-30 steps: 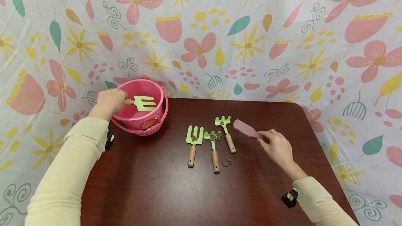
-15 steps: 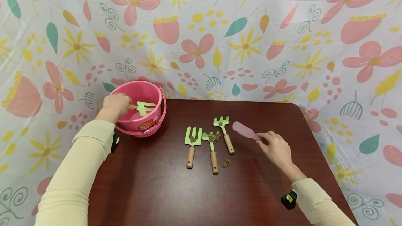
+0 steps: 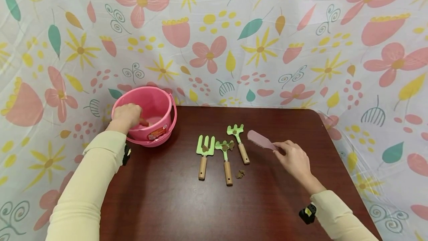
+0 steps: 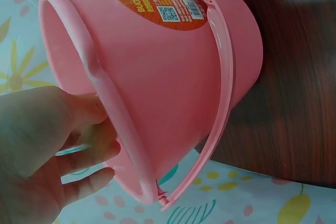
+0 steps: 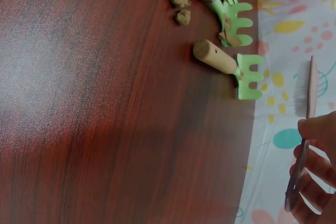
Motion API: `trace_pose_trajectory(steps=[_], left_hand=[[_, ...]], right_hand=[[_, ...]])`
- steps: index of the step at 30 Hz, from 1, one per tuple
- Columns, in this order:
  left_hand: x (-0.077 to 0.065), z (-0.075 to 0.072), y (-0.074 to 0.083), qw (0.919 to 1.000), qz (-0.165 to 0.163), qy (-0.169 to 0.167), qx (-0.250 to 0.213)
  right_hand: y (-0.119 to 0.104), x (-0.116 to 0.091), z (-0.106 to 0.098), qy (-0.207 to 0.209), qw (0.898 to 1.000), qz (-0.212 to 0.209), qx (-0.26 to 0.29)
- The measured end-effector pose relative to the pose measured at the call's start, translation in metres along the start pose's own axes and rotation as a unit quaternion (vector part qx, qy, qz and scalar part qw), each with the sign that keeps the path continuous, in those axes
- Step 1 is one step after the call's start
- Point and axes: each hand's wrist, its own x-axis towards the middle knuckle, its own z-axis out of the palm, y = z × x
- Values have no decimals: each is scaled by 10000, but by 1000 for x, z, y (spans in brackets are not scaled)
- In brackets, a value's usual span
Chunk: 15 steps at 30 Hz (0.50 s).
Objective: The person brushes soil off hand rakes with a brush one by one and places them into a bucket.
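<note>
My left hand reaches over the rim into a pink bucket at the left of the table. In the left wrist view, thumb and fingers pinch a blurred wooden handle of a small garden fork; its green tines are hidden inside the bucket. With my right hand I grip a pink brush by its handle, held over the table's right side. Its bristles show in the right wrist view. Nearest the brush lies a small green hand rake with a wooden handle.
A green hand fork and another hand rake lie mid-table, brown clumps on their heads. Loose brown clumps lie beside them. The bucket's carrying handle hangs down outside. A flowered cloth rises behind the table.
My left hand has moved right and down into the bucket, and the fork's green head has dropped from sight. The right hand still holds the brush in about the same place.
</note>
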Motion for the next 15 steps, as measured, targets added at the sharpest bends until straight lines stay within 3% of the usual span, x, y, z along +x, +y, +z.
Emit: trace_pose_trajectory(steps=[6, 15], left_hand=[[-3, -2, -1, 9995, 64, 238, 198], [-10, -7, 0, 9987, -116, 484, -133]], right_hand=[[-1, 1, 1, 1, 10000, -42, -1], [-4, 1, 1, -57, 10000, -14, -7]])
